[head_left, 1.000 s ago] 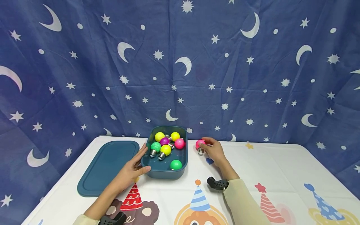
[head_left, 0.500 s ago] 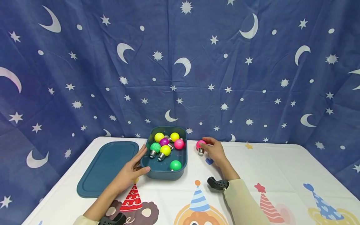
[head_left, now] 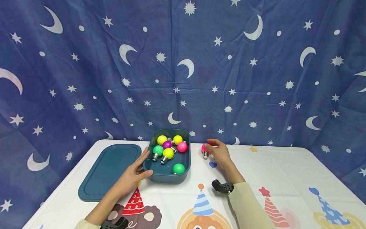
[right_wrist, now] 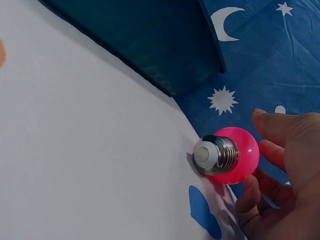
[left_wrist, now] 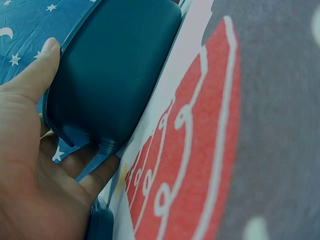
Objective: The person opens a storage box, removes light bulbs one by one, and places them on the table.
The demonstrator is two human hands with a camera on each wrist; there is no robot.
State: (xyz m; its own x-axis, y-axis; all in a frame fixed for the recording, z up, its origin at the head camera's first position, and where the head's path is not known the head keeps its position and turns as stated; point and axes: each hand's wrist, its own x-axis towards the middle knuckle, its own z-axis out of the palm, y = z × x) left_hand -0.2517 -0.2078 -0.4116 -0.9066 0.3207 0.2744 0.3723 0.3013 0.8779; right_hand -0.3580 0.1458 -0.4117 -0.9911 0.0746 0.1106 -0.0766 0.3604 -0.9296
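My left hand (head_left: 132, 176) rests against the left side of a dark teal box (head_left: 168, 178), thumb at its front corner and fingers along the wall. Inside lie several round coloured light bulbs with metal screw bases, among them a purple bulb (head_left: 167, 144), a green bulb (head_left: 178, 168) and a yellow bulb (head_left: 168, 153). To the right of the box, my right hand (head_left: 220, 154) has its thumb and fingers curled about a pink light bulb (right_wrist: 245, 157). Its screw base points toward me, at or close to the tabletop; the fingers partly hide the globe.
Left of the box lies a flat teal lid (head_left: 111, 170). A white cloth (head_left: 257, 178) with party-hat animal prints covers the table. Behind its far edge hangs a blue curtain (head_left: 206, 105) with moons and stars.
The right hand and the pink bulb have shifted slightly to the right, a little farther from the box. The left hand and the box have stayed in place.
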